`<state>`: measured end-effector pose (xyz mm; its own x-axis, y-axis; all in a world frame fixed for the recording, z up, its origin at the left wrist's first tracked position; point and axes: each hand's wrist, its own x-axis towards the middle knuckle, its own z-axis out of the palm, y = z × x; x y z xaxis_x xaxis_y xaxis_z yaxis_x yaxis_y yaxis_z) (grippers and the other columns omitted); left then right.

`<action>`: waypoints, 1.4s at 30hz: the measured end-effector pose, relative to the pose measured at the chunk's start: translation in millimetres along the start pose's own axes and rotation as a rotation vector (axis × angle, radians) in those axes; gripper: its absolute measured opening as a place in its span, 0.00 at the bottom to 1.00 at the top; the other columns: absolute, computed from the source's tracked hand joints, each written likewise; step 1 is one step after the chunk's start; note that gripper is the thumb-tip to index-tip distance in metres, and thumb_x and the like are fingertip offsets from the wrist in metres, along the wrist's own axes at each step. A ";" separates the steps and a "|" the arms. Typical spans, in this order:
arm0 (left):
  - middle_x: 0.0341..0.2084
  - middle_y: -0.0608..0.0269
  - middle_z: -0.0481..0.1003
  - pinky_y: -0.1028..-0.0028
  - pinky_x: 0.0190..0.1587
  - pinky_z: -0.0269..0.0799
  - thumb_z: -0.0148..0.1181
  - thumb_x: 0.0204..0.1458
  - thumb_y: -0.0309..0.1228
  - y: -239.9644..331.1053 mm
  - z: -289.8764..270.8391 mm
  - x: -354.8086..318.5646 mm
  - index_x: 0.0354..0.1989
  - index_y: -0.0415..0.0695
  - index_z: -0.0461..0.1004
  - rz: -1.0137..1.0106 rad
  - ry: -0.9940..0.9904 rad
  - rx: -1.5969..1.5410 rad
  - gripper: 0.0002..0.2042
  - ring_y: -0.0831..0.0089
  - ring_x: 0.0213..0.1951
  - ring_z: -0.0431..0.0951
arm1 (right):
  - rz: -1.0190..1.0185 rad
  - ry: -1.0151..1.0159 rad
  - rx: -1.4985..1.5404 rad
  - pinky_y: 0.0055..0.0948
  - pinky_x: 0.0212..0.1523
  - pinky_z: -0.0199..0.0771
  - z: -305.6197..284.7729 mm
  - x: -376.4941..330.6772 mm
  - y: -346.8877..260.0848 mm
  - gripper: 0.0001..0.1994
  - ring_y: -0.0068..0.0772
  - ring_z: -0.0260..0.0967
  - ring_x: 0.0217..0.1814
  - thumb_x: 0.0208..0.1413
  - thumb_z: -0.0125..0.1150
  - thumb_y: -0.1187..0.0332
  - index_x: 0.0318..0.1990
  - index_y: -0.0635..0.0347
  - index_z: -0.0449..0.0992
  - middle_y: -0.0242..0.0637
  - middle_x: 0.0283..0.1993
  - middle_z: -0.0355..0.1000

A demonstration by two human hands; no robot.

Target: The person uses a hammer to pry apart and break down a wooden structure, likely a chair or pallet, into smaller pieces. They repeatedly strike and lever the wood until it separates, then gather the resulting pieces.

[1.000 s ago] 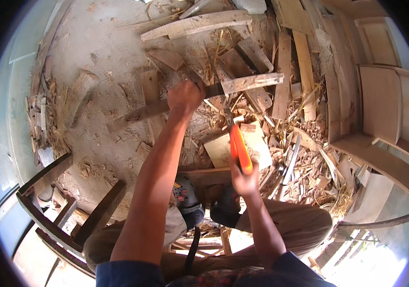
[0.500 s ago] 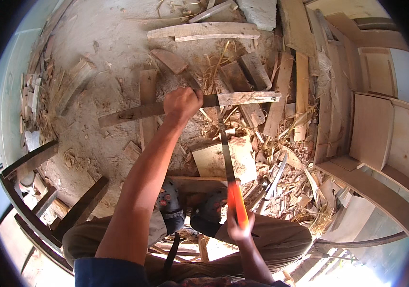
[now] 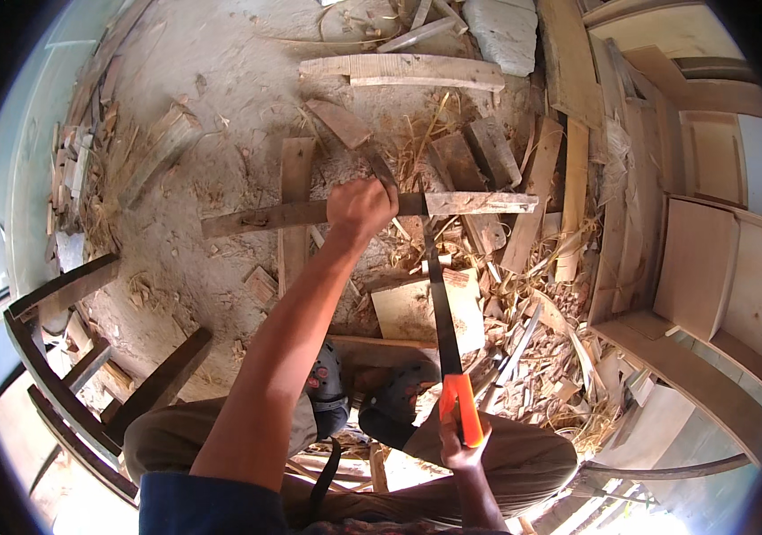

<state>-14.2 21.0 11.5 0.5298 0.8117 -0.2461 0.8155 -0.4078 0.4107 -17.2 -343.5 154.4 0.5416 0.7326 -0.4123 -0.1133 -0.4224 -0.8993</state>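
My left hand (image 3: 361, 207) is closed round a long narrow wooden bar (image 3: 256, 218) that lies crosswise in front of me. A short dark upright piece (image 3: 382, 166) shows just beyond the fist. The bar's right part (image 3: 483, 203) is pale and sunlit. In my right hand (image 3: 459, 439) is the orange handle of a handsaw (image 3: 446, 325), held low near my right knee. Its dark blade points away from me and crosses the bar just right of my left fist. How deep the teeth sit in the wood I cannot tell.
A pale wooden block (image 3: 434, 308) lies under the blade among shavings (image 3: 532, 357). Beyond the bar are loose boards (image 3: 426, 69) and a stone slab (image 3: 503, 36). Wooden panels (image 3: 697, 259) stand at the right. A dark wooden frame (image 3: 60, 357) is at the lower left.
My right hand has drawn the saw back toward me, its handle now lower. My left hand keeps its grip on the bar. The whole view has shifted slightly.
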 end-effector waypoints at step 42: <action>0.21 0.43 0.79 0.54 0.34 0.78 0.45 0.62 0.44 -1.2 14.7 -0.8 0.22 0.39 0.81 0.047 -0.019 0.059 0.25 0.48 0.26 0.83 | 0.188 0.204 -0.070 0.28 0.28 0.69 48.3 160.3 17.4 0.07 0.20 0.66 0.24 0.56 0.62 0.72 0.31 0.67 0.75 0.35 0.21 0.69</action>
<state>-12.2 14.7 -1.8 0.5714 0.7834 -0.2447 0.8019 -0.4695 0.3694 27.4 -207.7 65.6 0.6735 0.5188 -0.5265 -0.1735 -0.5814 -0.7949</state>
